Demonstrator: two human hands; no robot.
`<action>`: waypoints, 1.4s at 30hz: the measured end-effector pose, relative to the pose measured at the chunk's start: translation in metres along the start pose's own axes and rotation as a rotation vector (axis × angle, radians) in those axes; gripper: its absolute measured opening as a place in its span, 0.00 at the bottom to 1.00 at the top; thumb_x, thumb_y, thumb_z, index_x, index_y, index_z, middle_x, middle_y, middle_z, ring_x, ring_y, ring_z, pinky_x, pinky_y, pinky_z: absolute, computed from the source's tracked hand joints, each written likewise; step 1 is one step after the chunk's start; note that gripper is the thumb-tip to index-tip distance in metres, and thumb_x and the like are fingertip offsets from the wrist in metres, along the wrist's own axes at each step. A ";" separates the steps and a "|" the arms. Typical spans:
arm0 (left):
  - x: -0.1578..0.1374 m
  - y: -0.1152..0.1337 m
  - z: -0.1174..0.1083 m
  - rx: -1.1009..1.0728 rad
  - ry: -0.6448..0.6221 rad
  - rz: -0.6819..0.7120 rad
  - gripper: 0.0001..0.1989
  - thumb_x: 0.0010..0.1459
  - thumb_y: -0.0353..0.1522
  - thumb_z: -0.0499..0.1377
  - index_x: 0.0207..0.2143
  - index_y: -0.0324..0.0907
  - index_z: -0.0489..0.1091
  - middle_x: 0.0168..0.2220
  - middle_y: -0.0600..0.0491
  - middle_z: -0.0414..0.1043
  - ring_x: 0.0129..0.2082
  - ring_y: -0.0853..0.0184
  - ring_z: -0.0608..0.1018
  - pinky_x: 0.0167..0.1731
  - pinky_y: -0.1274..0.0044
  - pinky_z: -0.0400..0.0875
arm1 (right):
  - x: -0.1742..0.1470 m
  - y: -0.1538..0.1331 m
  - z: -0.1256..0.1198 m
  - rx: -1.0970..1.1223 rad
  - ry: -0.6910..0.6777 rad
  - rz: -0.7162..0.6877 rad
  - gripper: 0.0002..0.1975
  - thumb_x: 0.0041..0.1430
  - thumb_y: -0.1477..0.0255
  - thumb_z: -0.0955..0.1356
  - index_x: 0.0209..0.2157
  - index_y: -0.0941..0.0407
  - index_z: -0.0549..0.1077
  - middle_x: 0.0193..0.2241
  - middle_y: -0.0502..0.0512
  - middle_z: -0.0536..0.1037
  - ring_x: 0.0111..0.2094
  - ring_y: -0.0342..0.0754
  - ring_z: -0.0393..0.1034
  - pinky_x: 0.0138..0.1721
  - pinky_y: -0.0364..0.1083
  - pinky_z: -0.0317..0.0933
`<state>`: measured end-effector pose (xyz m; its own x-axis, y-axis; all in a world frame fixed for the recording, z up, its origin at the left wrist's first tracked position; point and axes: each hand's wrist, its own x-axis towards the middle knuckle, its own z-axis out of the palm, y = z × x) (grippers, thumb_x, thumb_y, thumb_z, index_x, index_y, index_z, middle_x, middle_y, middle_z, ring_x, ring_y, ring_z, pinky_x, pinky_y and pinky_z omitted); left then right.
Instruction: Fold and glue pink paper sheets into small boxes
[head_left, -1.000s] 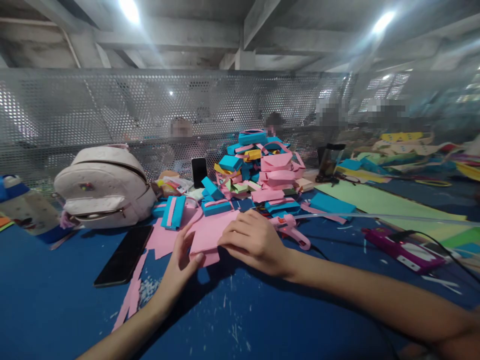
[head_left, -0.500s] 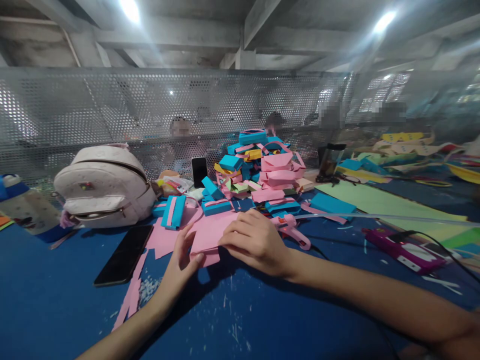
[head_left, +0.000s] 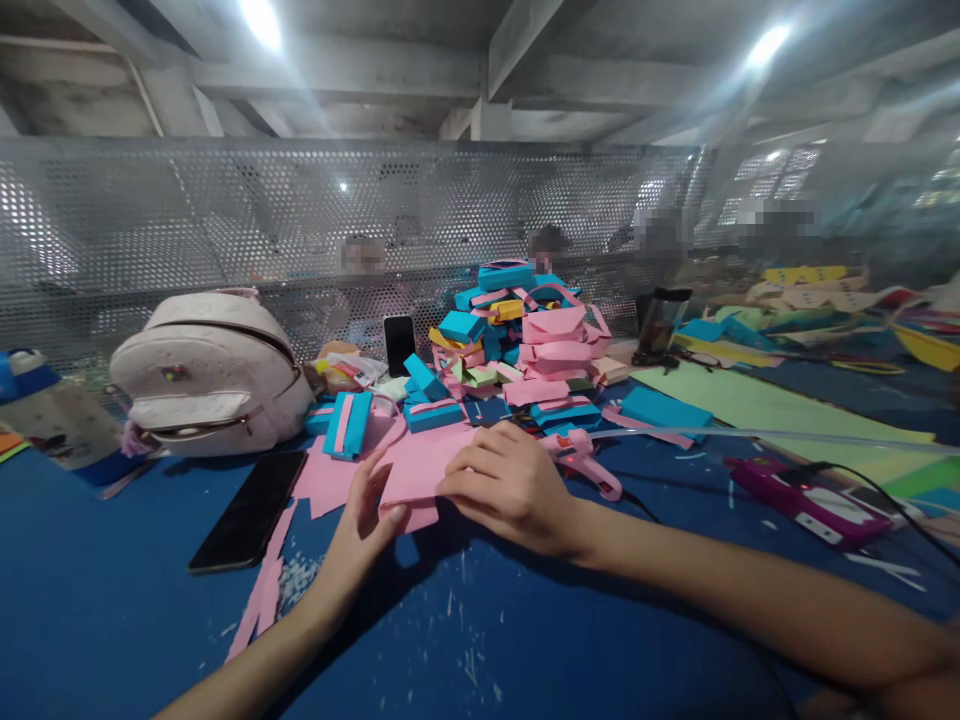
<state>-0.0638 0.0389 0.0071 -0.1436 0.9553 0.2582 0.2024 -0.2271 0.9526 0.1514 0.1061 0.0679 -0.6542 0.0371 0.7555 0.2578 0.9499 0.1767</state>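
Between my hands is a folded pink sheet [head_left: 420, 478], raised a little off the blue table. My left hand [head_left: 369, 510] grips its left edge, thumb at the front and fingers behind. On the right edge, my right hand [head_left: 510, 485] pinches the sheet with its fingers bent together; the fingertips are partly hidden. More pink sheets [head_left: 326, 480] lie behind and to the left. Beside them sits a small blue box with a pink strip [head_left: 348, 425]. Just right of my right hand lies a pink glue gun [head_left: 581, 462], with a clear glue stick out of its back.
A heap of blue and pink paper boxes [head_left: 555, 355] stands behind my hands. To the left are a black phone [head_left: 247, 512], a pale backpack [head_left: 214, 375] and a bottle [head_left: 67, 425]. Green sheets [head_left: 787, 410] and a purple device with a cable [head_left: 814, 500] lie right.
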 end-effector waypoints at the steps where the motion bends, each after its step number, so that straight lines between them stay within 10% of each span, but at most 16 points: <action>1: 0.000 0.000 0.000 -0.001 -0.002 -0.002 0.35 0.56 0.46 0.59 0.63 0.50 0.53 0.66 0.45 0.54 0.67 0.51 0.54 0.57 0.62 0.62 | 0.000 0.000 0.000 0.002 -0.003 0.000 0.06 0.64 0.73 0.66 0.36 0.55 0.76 0.34 0.51 0.79 0.34 0.47 0.64 0.36 0.47 0.52; 29: -0.004 0.003 0.005 -0.011 -0.009 -0.023 0.36 0.54 0.46 0.61 0.63 0.50 0.53 0.63 0.43 0.57 0.66 0.51 0.55 0.60 0.61 0.58 | -0.001 -0.004 0.005 0.067 -0.060 0.077 0.06 0.65 0.69 0.66 0.38 0.54 0.75 0.38 0.51 0.79 0.38 0.48 0.66 0.38 0.47 0.53; 35: -0.003 0.001 0.005 -0.122 -0.072 -0.035 0.40 0.52 0.45 0.63 0.64 0.53 0.49 0.66 0.44 0.51 0.64 0.47 0.60 0.48 0.63 0.73 | -0.001 -0.002 0.005 0.052 -0.076 0.094 0.08 0.66 0.68 0.65 0.38 0.55 0.75 0.38 0.51 0.79 0.38 0.48 0.66 0.38 0.47 0.53; 42: -0.002 0.001 0.003 -0.152 -0.138 0.022 0.41 0.53 0.42 0.65 0.64 0.51 0.50 0.66 0.43 0.53 0.66 0.50 0.56 0.62 0.60 0.56 | 0.000 0.003 0.004 0.033 -0.052 0.124 0.07 0.66 0.69 0.65 0.39 0.54 0.75 0.38 0.51 0.80 0.39 0.48 0.67 0.39 0.48 0.54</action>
<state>-0.0601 0.0377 0.0074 -0.0042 0.9644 0.2642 0.0535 -0.2637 0.9631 0.1494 0.1103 0.0656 -0.6547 0.1699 0.7365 0.3158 0.9468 0.0623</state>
